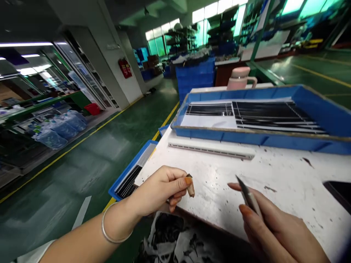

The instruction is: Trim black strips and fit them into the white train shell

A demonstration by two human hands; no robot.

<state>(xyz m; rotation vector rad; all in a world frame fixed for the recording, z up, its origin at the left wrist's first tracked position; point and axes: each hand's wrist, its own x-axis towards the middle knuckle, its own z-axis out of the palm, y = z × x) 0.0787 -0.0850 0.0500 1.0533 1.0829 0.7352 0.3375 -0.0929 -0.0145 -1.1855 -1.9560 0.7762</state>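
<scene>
My left hand pinches a small tan piece with a dark tip between thumb and forefinger, just above the near edge of the white worktable. A silver bangle circles that wrist. To the right, my right hand is closed round thin metal tweezers, whose points aim up and left towards the small piece, a short gap apart. A long white slotted strip lies on the table beyond both hands.
A blue tray holding black strips on white sheets sits at the back of the table, with a pink mug behind it. Another blue tray of dark strips lies lower at the left. A dark object is at the right edge.
</scene>
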